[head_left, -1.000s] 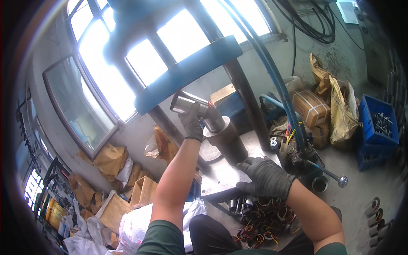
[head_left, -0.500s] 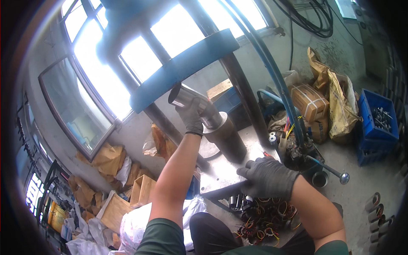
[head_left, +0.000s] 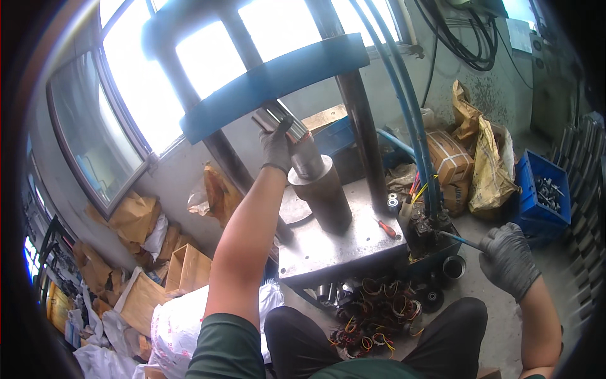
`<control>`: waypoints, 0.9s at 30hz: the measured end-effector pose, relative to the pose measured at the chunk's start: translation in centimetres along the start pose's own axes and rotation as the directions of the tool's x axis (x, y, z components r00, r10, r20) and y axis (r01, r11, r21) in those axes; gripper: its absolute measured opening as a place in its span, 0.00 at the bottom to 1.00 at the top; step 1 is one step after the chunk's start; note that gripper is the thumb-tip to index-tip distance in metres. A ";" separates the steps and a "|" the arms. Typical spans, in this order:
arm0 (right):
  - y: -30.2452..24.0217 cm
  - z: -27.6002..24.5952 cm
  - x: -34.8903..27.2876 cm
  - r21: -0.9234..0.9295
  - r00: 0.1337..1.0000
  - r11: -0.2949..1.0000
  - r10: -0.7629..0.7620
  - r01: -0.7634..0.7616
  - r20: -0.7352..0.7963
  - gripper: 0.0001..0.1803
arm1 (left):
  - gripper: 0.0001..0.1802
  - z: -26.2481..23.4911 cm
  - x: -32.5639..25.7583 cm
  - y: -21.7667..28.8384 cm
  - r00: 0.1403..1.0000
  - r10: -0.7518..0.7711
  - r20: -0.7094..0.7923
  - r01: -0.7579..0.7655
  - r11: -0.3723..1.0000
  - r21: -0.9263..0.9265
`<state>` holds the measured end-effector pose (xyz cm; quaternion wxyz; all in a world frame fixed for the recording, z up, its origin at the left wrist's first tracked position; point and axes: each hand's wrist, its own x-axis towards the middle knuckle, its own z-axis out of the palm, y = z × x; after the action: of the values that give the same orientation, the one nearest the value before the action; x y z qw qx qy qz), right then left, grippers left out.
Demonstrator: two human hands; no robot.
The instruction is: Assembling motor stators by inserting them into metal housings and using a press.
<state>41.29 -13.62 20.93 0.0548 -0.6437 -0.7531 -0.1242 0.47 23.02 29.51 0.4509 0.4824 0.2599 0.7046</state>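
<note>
Your gloved left hand [head_left: 276,148] grips a shiny metal tube [head_left: 295,126], which tilts above a thick cylinder [head_left: 325,203] near that hand, your gloved right hand [head_left: 509,260] clasps a blue lever [head_left: 463,239], a red-handled screwdriver [head_left: 387,228] lies on the metal table [head_left: 303,258] between your hands

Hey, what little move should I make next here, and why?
Probably slide your left hand a little lower on the shiny metal tube before moving the lever: it grips the tube just below the blue press plate in this view, while your right hand holds the lever's end.
</note>
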 end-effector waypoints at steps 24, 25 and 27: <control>-2.0 0.5 7.7 0.219 0.925 0.974 0.027 0.062 -0.380 0.17 | 0.36 -3.2 0.4 1.6 0.980 0.197 0.034 -0.194 0.896 0.399; -2.5 0.6 6.5 0.220 0.953 0.973 0.003 0.067 -0.303 0.17 | 0.37 -3.7 0.9 1.5 0.975 0.222 0.028 -0.212 0.877 0.431; -3.1 0.9 3.5 0.191 0.991 0.977 -0.072 0.094 -0.116 0.18 | 0.38 -3.9 1.7 1.1 0.971 0.240 0.019 -0.222 0.863 0.454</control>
<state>37.73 -10.46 20.55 0.1533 -0.5955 -0.7838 -0.0865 -3.70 24.27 29.56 0.2334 0.5880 0.3659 0.6825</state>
